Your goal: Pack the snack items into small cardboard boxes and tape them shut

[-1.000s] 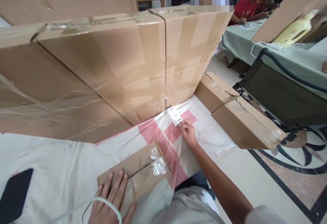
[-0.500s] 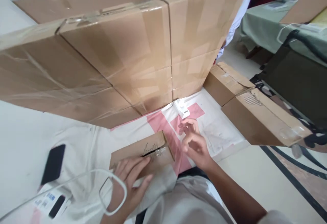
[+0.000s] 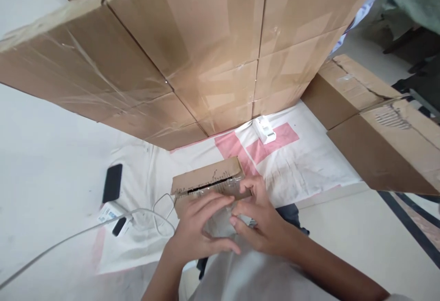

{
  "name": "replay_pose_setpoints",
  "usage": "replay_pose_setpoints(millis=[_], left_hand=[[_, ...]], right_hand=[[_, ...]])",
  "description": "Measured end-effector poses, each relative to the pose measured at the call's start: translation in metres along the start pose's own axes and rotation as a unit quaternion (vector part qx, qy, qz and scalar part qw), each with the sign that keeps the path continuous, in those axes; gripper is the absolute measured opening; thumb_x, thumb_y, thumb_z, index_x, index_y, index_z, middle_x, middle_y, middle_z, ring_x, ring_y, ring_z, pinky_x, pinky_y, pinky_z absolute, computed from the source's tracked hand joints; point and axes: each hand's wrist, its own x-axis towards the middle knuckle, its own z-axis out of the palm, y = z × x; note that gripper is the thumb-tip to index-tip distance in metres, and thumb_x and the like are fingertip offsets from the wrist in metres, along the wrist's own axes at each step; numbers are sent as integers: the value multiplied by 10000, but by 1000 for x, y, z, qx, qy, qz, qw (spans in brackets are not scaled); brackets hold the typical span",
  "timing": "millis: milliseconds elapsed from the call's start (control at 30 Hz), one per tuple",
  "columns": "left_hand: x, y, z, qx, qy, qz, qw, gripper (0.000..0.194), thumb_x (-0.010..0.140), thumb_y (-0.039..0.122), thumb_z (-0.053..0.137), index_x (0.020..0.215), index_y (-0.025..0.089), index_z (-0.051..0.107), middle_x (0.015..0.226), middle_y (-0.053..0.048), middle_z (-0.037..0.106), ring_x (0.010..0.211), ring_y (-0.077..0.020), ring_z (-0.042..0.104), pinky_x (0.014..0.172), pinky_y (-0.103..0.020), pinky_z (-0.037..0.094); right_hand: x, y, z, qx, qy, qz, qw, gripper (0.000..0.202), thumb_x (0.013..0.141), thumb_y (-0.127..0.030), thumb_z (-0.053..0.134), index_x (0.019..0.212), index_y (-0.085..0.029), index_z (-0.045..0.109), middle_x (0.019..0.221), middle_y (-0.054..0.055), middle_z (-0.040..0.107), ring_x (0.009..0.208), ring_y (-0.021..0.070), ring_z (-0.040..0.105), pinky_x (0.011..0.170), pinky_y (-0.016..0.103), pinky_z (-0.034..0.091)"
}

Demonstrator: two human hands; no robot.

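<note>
A small cardboard box [image 3: 207, 178] sits against my lap, with a dark slit and shiny clear tape along its top. My left hand [image 3: 201, 223] lies over the near side of the box, fingers stretched out and thumb apart. At the box's right near corner is my right hand [image 3: 256, 218], its fingers curled with thumb and fingertips pinched together. Whatever may be between those fingertips is too small or hidden to make out. Both hands are close together, the left fingertips almost at the right thumb.
A tall taped cardboard panel [image 3: 206, 53] stands in front. On the white cloth [image 3: 288, 172] rest a small white device [image 3: 264, 130] and, left, a black phone [image 3: 112, 183] near a white box [image 3: 113, 214]. A pale cable [image 3: 79, 233] crosses there. Another cardboard piece [image 3: 347, 117] borders the right.
My right hand has come down and left to the small box, its fingers now pinched. My left hand has shifted right over the box. The view has tilted downward.
</note>
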Motion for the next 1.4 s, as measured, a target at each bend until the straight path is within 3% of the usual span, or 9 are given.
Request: replay_pose_setpoints(millis=[133, 300, 400, 567, 700, 867, 1167, 1300, 1400], left_hand=[[1, -2, 3, -2, 15, 17, 1000, 95, 951, 212, 695, 1044, 208, 676, 858, -5, 748, 731, -103, 695, 689, -198, 542], [-2, 5, 5, 121, 69, 16, 990, 152, 927, 94, 668, 1029, 204, 693, 884, -5, 775, 749, -128, 699, 709, -248, 532], [4, 14, -8, 101, 123, -69, 985, 137, 936, 114, 653, 991, 229, 705, 827, 8, 739, 699, -121, 643, 631, -241, 490], [32, 13, -24, 32, -77, -190, 978, 189, 1007, 278, 595, 870, 228, 715, 769, 22, 693, 666, -105, 587, 605, -232, 431], [50, -1, -16, 60, -141, -201, 968, 148, 992, 296, 617, 911, 231, 724, 808, 37, 704, 682, -97, 573, 650, -231, 418], [57, -14, -5, 104, -150, -215, 960, 136, 905, 354, 730, 868, 225, 707, 667, 67, 595, 604, -93, 498, 606, -236, 384], [62, -29, 7, 138, -148, -201, 959, 213, 864, 367, 778, 996, 232, 680, 709, 70, 571, 639, -111, 521, 648, -253, 404], [63, -29, 10, 183, -161, -178, 953, 261, 877, 396, 772, 1053, 238, 660, 936, 1, 633, 883, -190, 591, 801, -315, 461], [61, -30, 12, 219, -134, -177, 950, 519, 862, 472, 774, 1285, 236, 587, 1226, -78, 613, 1128, -277, 540, 959, -411, 453]], right_hand=[[-4, -1, 4, -33, 6, 11, 999, 103, 929, -168, 593, 832, -202, 604, 1074, 74, 454, 1036, 225, 482, 880, 404, 474], [-6, 22, -1, -167, 106, 91, 976, 237, 848, -355, 758, 783, -213, 579, 1023, 95, 523, 1030, 295, 487, 886, 516, 459], [-3, 49, -20, -223, 173, 128, 951, 372, 812, -525, 775, 928, -224, 591, 1058, 124, 530, 1052, 349, 498, 926, 616, 439], [12, 75, -38, -89, 10, 43, 995, 433, 980, -399, 598, 1398, -296, 553, 1493, 128, 465, 1385, 372, 415, 1137, 614, 379], [21, 86, -22, -39, -83, 4, 996, 366, 994, -420, 590, 1346, -346, 655, 1609, 47, 409, 1482, 364, 313, 1215, 636, 291], [16, 98, -6, 2, -55, 33, 998, 355, 1036, -426, 510, 1316, -284, 676, 1574, 108, 422, 1467, 329, 339, 1195, 613, 336], [14, 101, 0, 31, -29, 38, 998, 380, 1055, -444, 442, 1319, -286, 665, 1526, 109, 437, 1427, 320, 363, 1187, 610, 340], [12, 103, 1, 51, -27, 49, 997, 380, 1059, -409, 427, 1345, -297, 650, 1536, 105, 426, 1443, 324, 357, 1198, 613, 336], [9, 106, 4, 80, -27, 65, 994, 423, 1045, -396, 457, 1445, -315, 571, 1587, 106, 359, 1504, 327, 313, 1229, 594, 320]])
